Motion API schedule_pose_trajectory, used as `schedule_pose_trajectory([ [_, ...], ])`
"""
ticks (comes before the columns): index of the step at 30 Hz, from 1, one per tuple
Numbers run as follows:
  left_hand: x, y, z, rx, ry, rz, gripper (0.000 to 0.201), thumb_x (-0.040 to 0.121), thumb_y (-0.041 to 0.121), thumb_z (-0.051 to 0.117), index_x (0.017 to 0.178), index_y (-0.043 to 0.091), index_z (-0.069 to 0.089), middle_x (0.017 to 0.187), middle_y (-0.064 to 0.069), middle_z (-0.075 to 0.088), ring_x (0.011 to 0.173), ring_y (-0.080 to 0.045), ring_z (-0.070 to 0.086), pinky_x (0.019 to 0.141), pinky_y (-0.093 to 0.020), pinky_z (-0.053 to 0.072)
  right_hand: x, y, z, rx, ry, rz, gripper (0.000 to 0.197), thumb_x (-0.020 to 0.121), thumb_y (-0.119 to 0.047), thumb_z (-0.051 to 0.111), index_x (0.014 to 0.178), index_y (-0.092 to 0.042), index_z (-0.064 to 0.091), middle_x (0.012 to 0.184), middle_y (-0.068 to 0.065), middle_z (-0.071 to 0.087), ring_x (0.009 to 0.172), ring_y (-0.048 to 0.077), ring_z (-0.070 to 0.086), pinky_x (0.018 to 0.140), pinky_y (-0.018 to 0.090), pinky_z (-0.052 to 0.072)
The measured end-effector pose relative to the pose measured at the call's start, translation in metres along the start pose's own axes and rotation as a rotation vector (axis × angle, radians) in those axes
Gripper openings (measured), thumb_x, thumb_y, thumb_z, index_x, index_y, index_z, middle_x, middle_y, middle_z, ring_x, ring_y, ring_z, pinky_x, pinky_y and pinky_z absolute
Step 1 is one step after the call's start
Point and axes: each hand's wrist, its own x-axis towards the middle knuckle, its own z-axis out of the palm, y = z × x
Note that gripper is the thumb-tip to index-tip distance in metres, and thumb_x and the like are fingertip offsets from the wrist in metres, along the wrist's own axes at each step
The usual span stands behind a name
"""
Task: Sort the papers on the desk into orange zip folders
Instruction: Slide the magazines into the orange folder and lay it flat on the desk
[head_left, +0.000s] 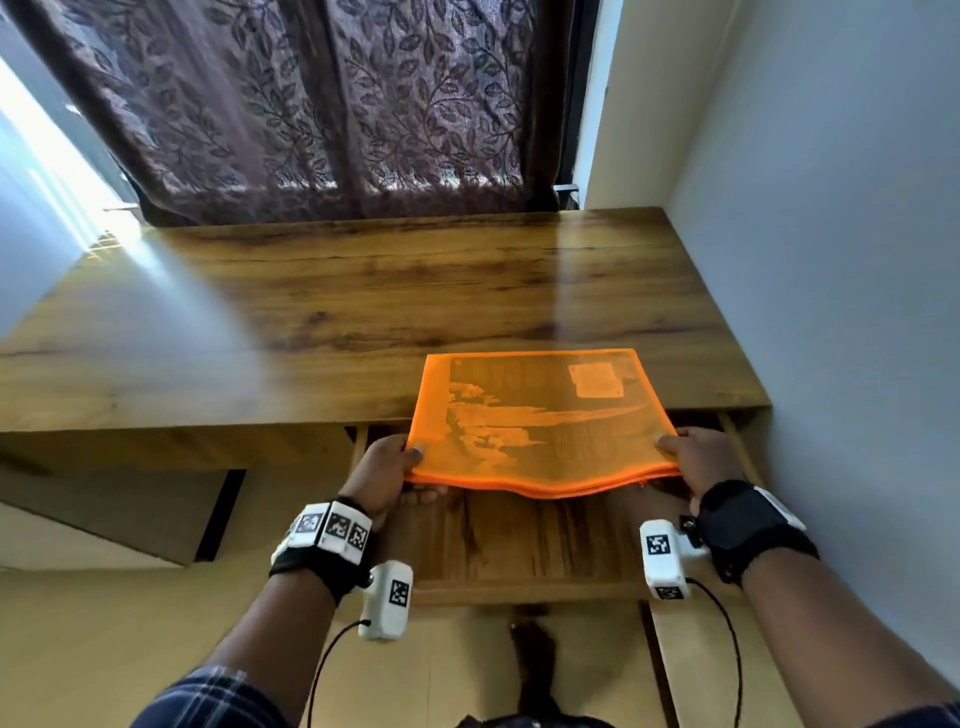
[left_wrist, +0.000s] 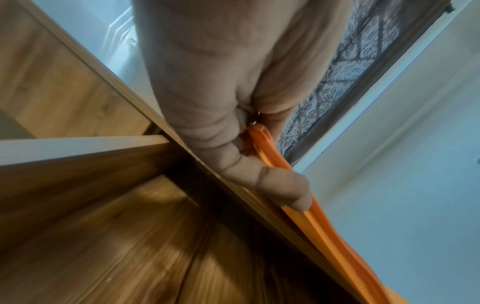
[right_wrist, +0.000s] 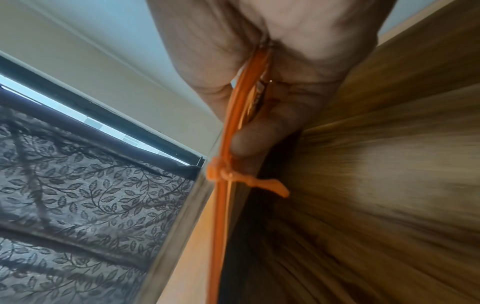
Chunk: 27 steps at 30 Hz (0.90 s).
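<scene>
An orange mesh zip folder (head_left: 540, 415) with printed papers showing through lies half on the desk's front edge, half over an open drawer. It looks like two stacked folders by the double orange edge (left_wrist: 319, 228). My left hand (head_left: 395, 467) pinches the near left corner, thumb on top and fingers (left_wrist: 259, 181) underneath. My right hand (head_left: 696, 457) pinches the near right corner the same way. In the right wrist view the orange zip edge (right_wrist: 226, 144) with its pull tab (right_wrist: 272, 186) runs between thumb and fingers.
The wooden desk (head_left: 363, 312) fills the corner, with a white wall (head_left: 831, 260) on the right and a brown leaf-patterned curtain (head_left: 322, 104) behind. The open drawer (head_left: 519, 545) below the folder shows a bare wooden bottom. Tiled floor lies below left.
</scene>
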Motion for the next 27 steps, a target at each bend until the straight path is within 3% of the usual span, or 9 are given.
schedule_pose_trajectory([
  [2, -0.026, -0.013, -0.004, -0.014, -0.028, -0.001, 0.026, 0.105, 0.013, 0.045, 0.122, -0.003, 0.055, 0.079, -0.019, 0.073, 0.062, -0.025, 0.07, 0.053, -0.031, 0.061, -0.03, 0.013, -0.009, 0.052, 0.007, 0.022, 0.0, 0.082, -0.007, 0.068, 0.082, -0.008, 0.068, 0.087, 0.022, 0.068, 0.074, 0.035, 0.067, 0.056, 0.043, 0.059],
  [4, -0.05, -0.031, -0.006, -0.048, -0.064, -0.026, 0.022, 0.104, 0.012, 0.046, 0.122, 0.003, 0.056, 0.085, -0.019, 0.075, 0.066, -0.025, 0.071, 0.057, -0.033, 0.062, -0.059, 0.029, -0.018, 0.063, 0.024, 0.023, 0.002, 0.085, -0.007, 0.067, 0.086, -0.008, 0.067, 0.086, 0.02, 0.066, 0.07, 0.032, 0.065, 0.052, 0.034, 0.055],
  [6, -0.071, -0.047, -0.006, -0.075, -0.11, -0.043, 0.021, 0.104, 0.013, 0.046, 0.123, 0.007, 0.055, 0.091, -0.02, 0.075, 0.069, -0.026, 0.072, 0.058, -0.033, 0.062, -0.084, 0.043, -0.026, 0.026, 0.05, -0.007, 0.008, 0.087, -0.009, 0.067, 0.095, -0.008, 0.067, 0.089, 0.018, 0.068, 0.07, 0.031, 0.066, 0.052, 0.033, 0.054],
  [10, -0.098, -0.071, -0.009, -0.093, -0.16, -0.043, 0.021, 0.105, 0.011, 0.044, 0.123, 0.005, 0.053, 0.084, -0.017, 0.072, 0.065, -0.023, 0.069, 0.056, -0.03, 0.061, -0.114, 0.069, -0.038, -0.031, 0.073, -0.021, 0.018, 0.09, -0.011, 0.066, 0.107, -0.009, 0.065, 0.091, 0.016, 0.068, 0.067, 0.029, 0.067, 0.051, 0.033, 0.055],
  [18, -0.084, -0.075, -0.006, -0.014, -0.142, -0.133, 0.027, 0.105, 0.013, 0.044, 0.129, 0.001, 0.048, 0.094, -0.021, 0.066, 0.066, -0.024, 0.07, 0.059, -0.031, 0.062, -0.103, 0.069, -0.034, -0.024, -0.008, 0.037, 0.002, 0.092, -0.008, 0.064, 0.093, -0.008, 0.065, 0.083, 0.018, 0.067, 0.064, 0.031, 0.066, 0.049, 0.032, 0.055],
  [21, -0.06, -0.069, 0.002, 0.111, -0.054, -0.11, 0.031, 0.104, 0.013, 0.047, 0.133, 0.002, 0.044, 0.105, -0.022, 0.064, 0.069, -0.028, 0.072, 0.057, -0.035, 0.062, -0.078, 0.059, -0.026, -0.052, -0.073, 0.055, 0.008, 0.091, -0.004, 0.061, 0.086, -0.002, 0.067, 0.081, 0.023, 0.067, 0.056, 0.031, 0.064, 0.044, 0.029, 0.053],
  [23, -0.043, -0.068, 0.006, 0.238, 0.027, -0.043, 0.04, 0.101, 0.01, 0.051, 0.139, 0.009, 0.04, 0.12, -0.015, 0.059, 0.07, -0.03, 0.073, 0.056, -0.037, 0.061, -0.059, 0.055, -0.022, -0.078, -0.096, 0.072, 0.011, 0.089, -0.002, 0.06, 0.082, 0.003, 0.067, 0.081, 0.024, 0.065, 0.054, 0.031, 0.064, 0.047, 0.031, 0.054],
  [25, -0.028, -0.066, 0.006, 0.393, 0.071, -0.008, 0.051, 0.099, 0.008, 0.054, 0.145, 0.027, 0.04, 0.134, -0.002, 0.048, 0.071, -0.029, 0.075, 0.056, -0.034, 0.06, -0.043, 0.052, -0.017, -0.099, -0.117, 0.092, 0.01, 0.089, 0.0, 0.06, 0.093, 0.006, 0.068, 0.086, 0.023, 0.066, 0.057, 0.032, 0.067, 0.048, 0.032, 0.055],
  [27, -0.016, -0.062, 0.009, 0.552, 0.083, -0.026, 0.041, 0.099, 0.008, 0.053, 0.132, 0.032, 0.056, 0.132, -0.005, 0.053, 0.069, -0.028, 0.075, 0.059, -0.035, 0.062, -0.028, 0.05, -0.012, -0.132, -0.149, 0.112, 0.033, 0.09, 0.001, 0.06, 0.122, -0.001, 0.062, 0.103, 0.021, 0.066, 0.071, 0.035, 0.071, 0.052, 0.033, 0.058],
])
